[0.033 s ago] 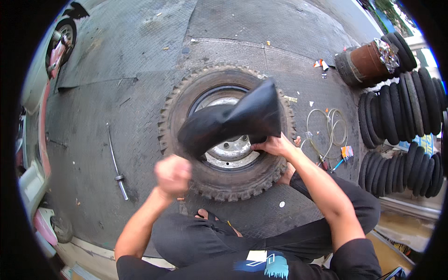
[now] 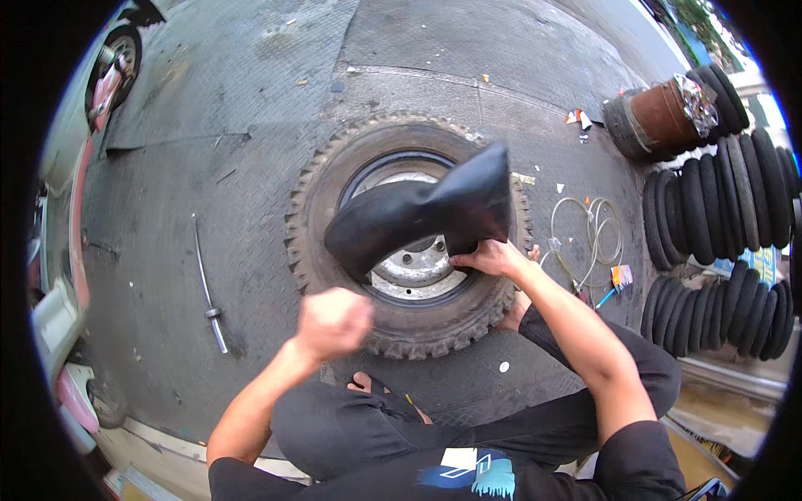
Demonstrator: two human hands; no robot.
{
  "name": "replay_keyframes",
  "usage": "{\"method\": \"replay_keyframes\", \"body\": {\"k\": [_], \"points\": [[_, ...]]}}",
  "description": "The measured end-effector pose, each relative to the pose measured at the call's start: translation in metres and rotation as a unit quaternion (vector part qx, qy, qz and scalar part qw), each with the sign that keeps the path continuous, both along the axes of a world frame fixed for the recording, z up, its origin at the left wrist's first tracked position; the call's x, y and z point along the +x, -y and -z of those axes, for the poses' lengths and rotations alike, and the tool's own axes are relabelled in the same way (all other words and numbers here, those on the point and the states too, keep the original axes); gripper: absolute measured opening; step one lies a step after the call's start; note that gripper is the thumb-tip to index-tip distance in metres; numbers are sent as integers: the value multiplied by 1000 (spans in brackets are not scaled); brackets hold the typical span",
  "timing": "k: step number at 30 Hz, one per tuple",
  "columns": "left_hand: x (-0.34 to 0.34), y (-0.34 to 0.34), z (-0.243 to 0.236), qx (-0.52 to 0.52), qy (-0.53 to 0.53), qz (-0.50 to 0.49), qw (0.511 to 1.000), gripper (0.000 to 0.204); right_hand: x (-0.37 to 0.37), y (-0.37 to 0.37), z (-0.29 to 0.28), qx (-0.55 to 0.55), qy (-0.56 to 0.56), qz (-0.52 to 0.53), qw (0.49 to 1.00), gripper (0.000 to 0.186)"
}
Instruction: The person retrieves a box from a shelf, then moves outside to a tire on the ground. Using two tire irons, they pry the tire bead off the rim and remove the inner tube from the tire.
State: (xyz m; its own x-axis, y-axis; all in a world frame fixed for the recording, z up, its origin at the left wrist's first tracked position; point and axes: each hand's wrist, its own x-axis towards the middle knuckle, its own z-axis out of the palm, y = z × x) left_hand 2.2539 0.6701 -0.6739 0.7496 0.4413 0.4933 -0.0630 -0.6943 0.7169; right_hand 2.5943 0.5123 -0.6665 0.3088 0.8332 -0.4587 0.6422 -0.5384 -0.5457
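Note:
A knobbly tire [image 2: 334,175] lies flat on the floor before me, with a silver wheel rim [image 2: 409,280] in its middle. Across the rim rests a folded black rubber inner tube [image 2: 401,213], its far right end sticking up. My right hand [image 2: 493,258] grips the tube's lower right edge, thumb toward the rim and fingers partly hidden behind the rubber. Over the tire's near left edge my left hand [image 2: 336,321] is closed in a fist, blurred by motion. Whether anything is inside that fist does not show.
A metal bar [image 2: 209,288] lies on the floor at left. Right of the tire are a coiled clear hose [image 2: 614,238] and a blue-handled brush-like tool [image 2: 608,294]. Stacked tires [image 2: 702,200] and a rusty drum [image 2: 660,117] stand farther right. Parked vehicles line the left side.
My left hand has moved to the right, closer to the tire. My right hand keeps its grip on the inner tube, and the whole view has shifted slightly.

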Motion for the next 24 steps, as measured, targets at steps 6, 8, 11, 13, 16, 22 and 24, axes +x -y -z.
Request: {"method": "replay_keyframes", "body": {"k": [6, 8, 11, 13, 16, 22, 24], "points": [[100, 53, 78, 144, -316, 115, 931, 53, 18, 1, 15, -19, -17, -9, 1000, 63], [118, 45, 98, 194, -324, 111, 919, 82, 26, -1, 16, 23, -48, -108, 993, 60], [133, 33, 111, 107, -457, 186, 863, 119, 33, -6, 31, -44, 4, -280, 959, 63], [135, 34, 111, 128, -467, 158, 860, 119, 35, -7, 46, 28, 88, -353, 931, 64], [138, 39, 109, 111, -480, 136, 860, 117, 33, -3, 67, 69, 205, -472, 855, 55], [139, 46, 110, -14, -481, 120, 868, 109, 16, -5, 65, -166, 108, -171, 965, 54], [138, 47, 109, -12, -480, 119, 869, 108, 11, -8, 48, -96, 75, -126, 985, 58]]}}
